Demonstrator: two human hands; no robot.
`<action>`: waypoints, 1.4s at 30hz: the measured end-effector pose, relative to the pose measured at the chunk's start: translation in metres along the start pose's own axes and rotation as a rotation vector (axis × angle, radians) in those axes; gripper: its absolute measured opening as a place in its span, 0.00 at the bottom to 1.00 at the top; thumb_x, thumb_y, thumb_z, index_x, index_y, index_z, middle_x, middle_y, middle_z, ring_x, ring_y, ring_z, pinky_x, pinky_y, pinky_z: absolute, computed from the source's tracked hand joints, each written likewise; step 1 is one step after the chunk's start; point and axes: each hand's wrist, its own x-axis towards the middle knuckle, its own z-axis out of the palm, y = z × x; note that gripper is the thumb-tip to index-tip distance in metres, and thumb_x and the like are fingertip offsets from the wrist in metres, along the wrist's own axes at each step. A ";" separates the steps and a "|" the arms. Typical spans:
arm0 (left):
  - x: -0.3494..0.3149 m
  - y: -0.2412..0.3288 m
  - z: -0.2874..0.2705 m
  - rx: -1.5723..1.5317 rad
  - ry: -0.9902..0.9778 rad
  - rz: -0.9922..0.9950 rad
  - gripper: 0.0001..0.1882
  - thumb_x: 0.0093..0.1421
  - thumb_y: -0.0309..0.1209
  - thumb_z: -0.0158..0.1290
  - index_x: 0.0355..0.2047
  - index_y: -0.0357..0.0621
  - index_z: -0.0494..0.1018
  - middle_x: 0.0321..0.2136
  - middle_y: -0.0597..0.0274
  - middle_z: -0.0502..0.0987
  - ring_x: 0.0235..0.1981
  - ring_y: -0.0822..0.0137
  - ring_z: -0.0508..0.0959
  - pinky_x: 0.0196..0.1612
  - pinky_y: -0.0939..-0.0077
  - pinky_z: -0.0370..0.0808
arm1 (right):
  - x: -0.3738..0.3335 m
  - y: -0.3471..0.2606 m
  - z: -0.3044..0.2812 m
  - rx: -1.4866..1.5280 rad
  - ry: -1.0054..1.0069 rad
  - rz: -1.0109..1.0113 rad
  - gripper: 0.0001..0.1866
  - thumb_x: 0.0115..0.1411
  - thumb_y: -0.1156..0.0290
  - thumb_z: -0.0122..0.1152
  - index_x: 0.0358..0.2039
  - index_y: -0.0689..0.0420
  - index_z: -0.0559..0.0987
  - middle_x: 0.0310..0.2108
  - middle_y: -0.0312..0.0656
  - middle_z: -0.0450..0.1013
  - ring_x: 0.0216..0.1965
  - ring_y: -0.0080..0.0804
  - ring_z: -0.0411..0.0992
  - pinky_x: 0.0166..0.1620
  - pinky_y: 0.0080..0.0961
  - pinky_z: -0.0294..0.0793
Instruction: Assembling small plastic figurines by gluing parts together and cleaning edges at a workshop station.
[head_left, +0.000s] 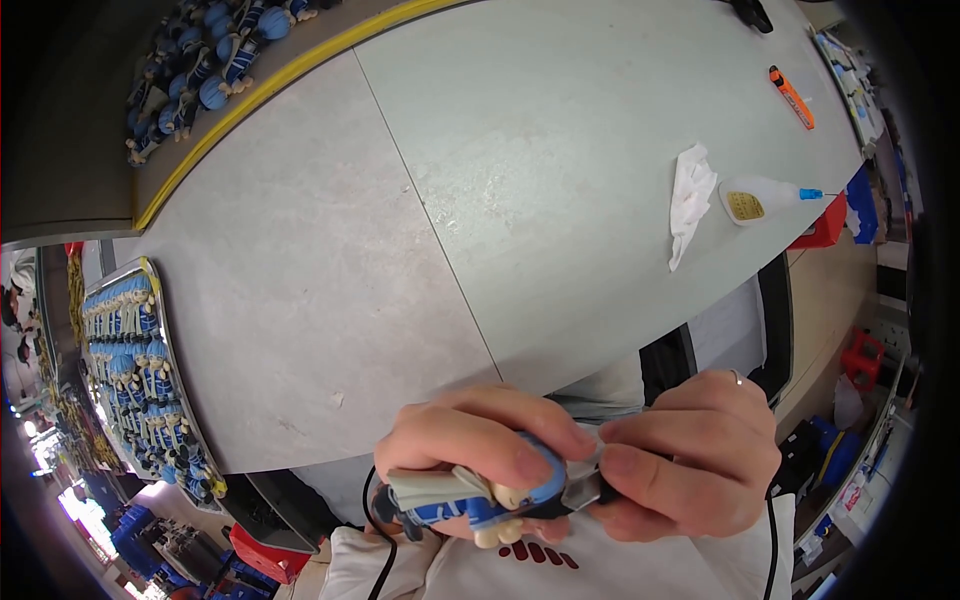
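Low in the view, my left hand is closed around a small figurine with blue hair and blue-and-cream clothing. The figurine lies on its side, its head toward the right. My right hand pinches a small blade with a dark grip, mostly covered by the fingers. The metal end of the blade reaches the figurine's head; whether it touches the surface, I cannot tell. Both hands are held close together in front of my white shirt, near the table's front edge.
On the grey table lie a crumpled tissue, a bottle with a blue needle tip and an orange cutter. A tray of similar figurines stands at left. More figurines fill a yellow-edged shelf at far left.
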 end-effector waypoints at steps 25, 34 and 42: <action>0.000 0.005 -0.001 0.046 0.048 -0.073 0.18 0.38 0.18 0.58 0.30 0.31 0.65 0.30 0.39 0.69 0.27 0.63 0.74 0.28 0.78 0.73 | 0.002 -0.005 -0.001 -0.090 -0.011 -0.010 0.12 0.42 0.63 0.60 0.24 0.57 0.73 0.18 0.37 0.69 0.13 0.23 0.62 0.14 0.13 0.56; 0.000 0.006 0.000 0.051 0.051 -0.103 0.19 0.37 0.18 0.59 0.31 0.32 0.65 0.30 0.40 0.70 0.28 0.64 0.74 0.30 0.79 0.73 | 0.001 -0.006 -0.003 -0.081 -0.045 0.015 0.12 0.44 0.62 0.59 0.24 0.57 0.73 0.18 0.38 0.69 0.13 0.24 0.62 0.14 0.14 0.56; 0.000 0.005 -0.002 0.043 0.034 -0.112 0.18 0.38 0.18 0.59 0.31 0.32 0.65 0.32 0.40 0.69 0.29 0.66 0.74 0.30 0.79 0.73 | 0.001 -0.006 -0.002 -0.078 -0.033 0.027 0.12 0.45 0.61 0.58 0.24 0.57 0.73 0.18 0.38 0.69 0.13 0.23 0.62 0.14 0.14 0.56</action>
